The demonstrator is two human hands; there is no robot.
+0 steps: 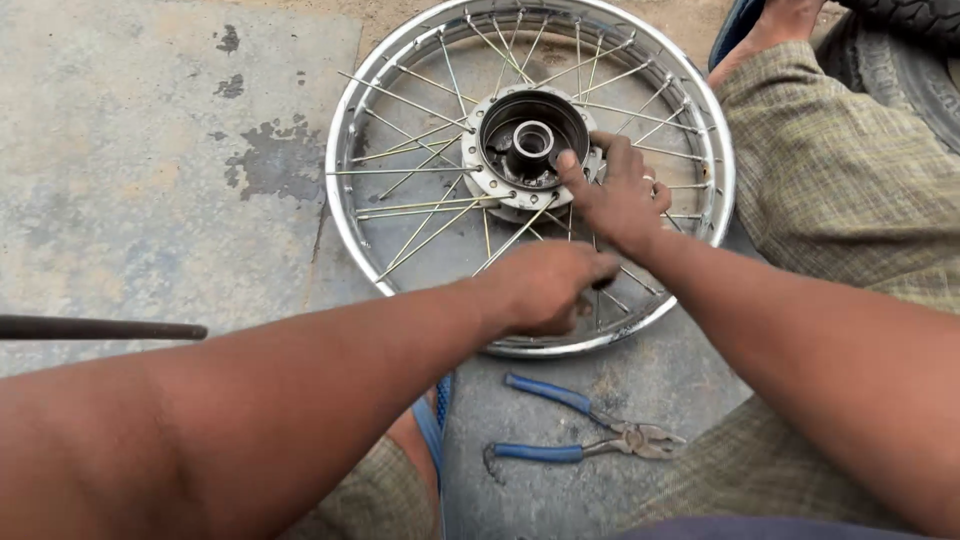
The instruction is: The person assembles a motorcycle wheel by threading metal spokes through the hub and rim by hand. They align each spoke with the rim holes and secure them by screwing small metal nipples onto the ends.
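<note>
A chrome spoked wheel rim point(345, 215) lies flat on the concrete floor, its metal hub point(525, 140) open side up at the centre. My right hand point(620, 195) rests on the spokes beside the hub, fingers spread, one fingertip touching the hub's edge. My left hand point(545, 285) hovers over the near part of the rim with fingers curled around a small dark object that I cannot make out. A ring shows on a right-hand finger.
Blue-handled pliers point(585, 430) lie open on the floor just in front of the rim. A dark metal rod point(100, 328) enters from the left edge. A black tyre point(915, 60) sits at the top right, past my checked-cloth knee point(840, 180).
</note>
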